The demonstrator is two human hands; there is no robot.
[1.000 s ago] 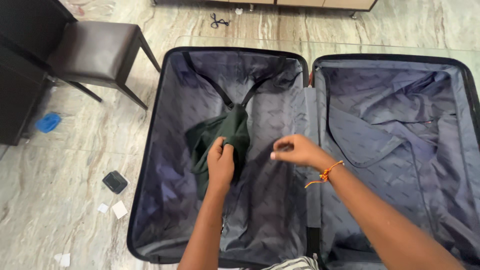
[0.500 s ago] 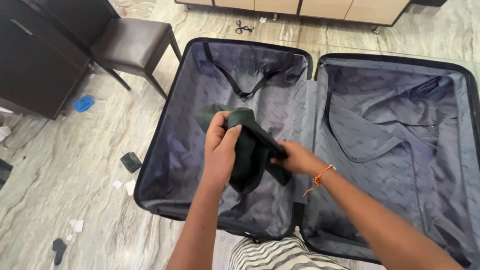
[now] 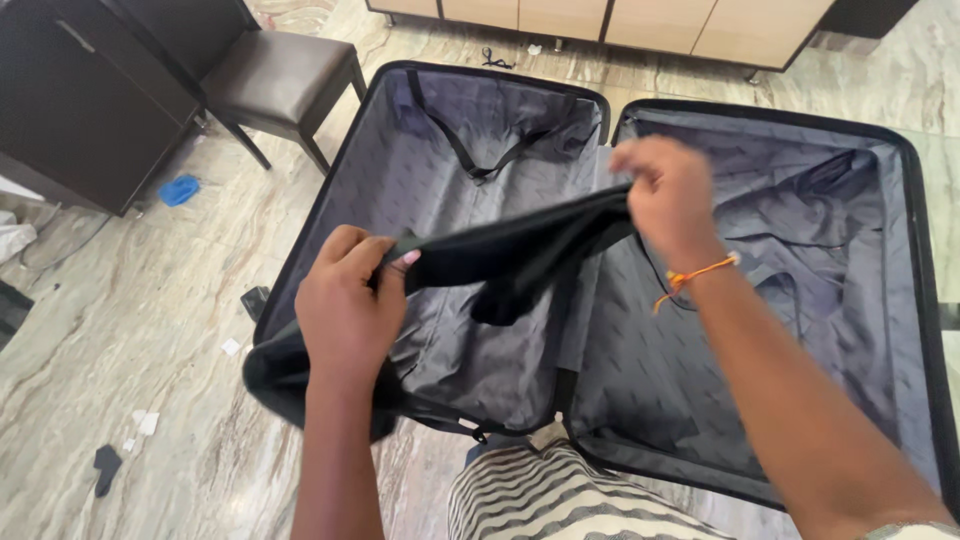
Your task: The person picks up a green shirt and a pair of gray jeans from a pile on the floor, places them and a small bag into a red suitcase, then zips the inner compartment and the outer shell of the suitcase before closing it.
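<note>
We see a dark green cloth pulled out long in the air over the open suitcase. It goes from the 9 o'clock side up to the 1 o'clock side, and a loose part hangs down in the middle. Another part drops down past the near edge of the case at 8 o'clock.

The left hand is shut tight on the low end of the cloth. The right hand pinches the high end, with its fingers closed on the cloth. An orange thread band sits on the right wrist.

The suitcase lies flat on the marble floor, with grey lining in both halves. Black straps cross the left half at 12 o'clock.

A dark stool stands at 10 o'clock, near the case. A small blue thing lies on the floor well apart, at 9 o'clock. Striped cloth shows at 6 o'clock.
</note>
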